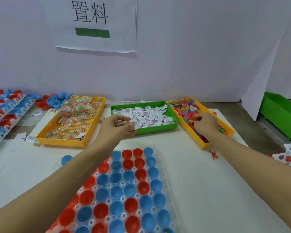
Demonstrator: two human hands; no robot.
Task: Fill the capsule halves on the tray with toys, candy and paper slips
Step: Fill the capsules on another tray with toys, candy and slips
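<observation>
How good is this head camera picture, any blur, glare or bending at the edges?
Head view: soft, even light, no harsh shadows or glare; wide-angle bending curves the forearms and the tray of capsule halves near the bottom; the left hand holding paper slips and the right hand over the toys look slightly soft; slip print is unreadable.

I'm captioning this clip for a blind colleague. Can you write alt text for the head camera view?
A person's left hand pinches paper slips at a green bin of slips while the right hand picks in a yellow bin of small plastic toys. A yellow bin of wrapped candy sits to the left; nearer, a clear tray holds empty red and blue capsule halves.
</observation>
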